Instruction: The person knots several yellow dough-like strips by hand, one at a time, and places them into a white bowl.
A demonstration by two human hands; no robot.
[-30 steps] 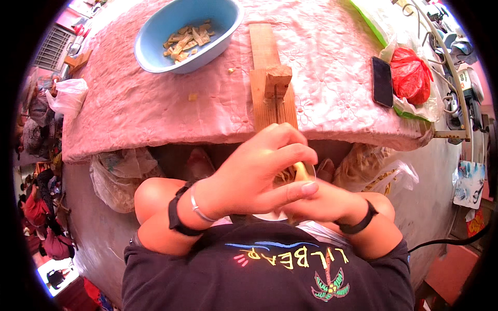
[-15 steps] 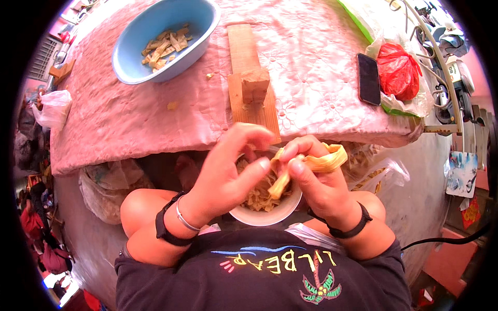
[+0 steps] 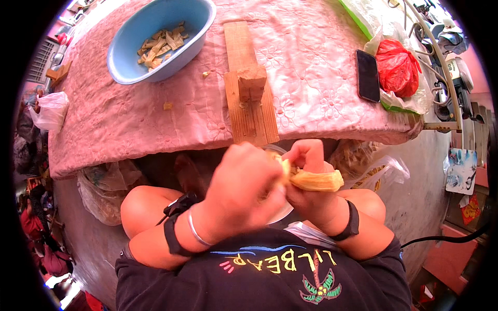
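Observation:
Between my hands, above my lap, is a soft, folded yellow strip (image 3: 317, 181) with lengthwise creases; I cannot tell its material. My right hand (image 3: 307, 203) is closed on it, with the looped end sticking out to the right past the fingers. My left hand (image 3: 239, 181), a little blurred, has its fingers curled in and pinches the strip's other end. Beneath them a white bowl (image 3: 284, 213) sits between my thighs, mostly hidden by the hands.
On the pink quilted cover (image 3: 171, 124) stand a blue basin (image 3: 116, 62) with pale dry strips (image 3: 161, 45) and a wooden stand (image 3: 254, 119) with a raised block. A black phone (image 3: 368, 76) and a red plastic bag (image 3: 398, 68) lie at right. Clear bags (image 3: 111, 194) sit below the edge.
My left hand, open and apart from the strip before, has come down and closed at its end. The strip's looped end has dropped lower in my right hand.

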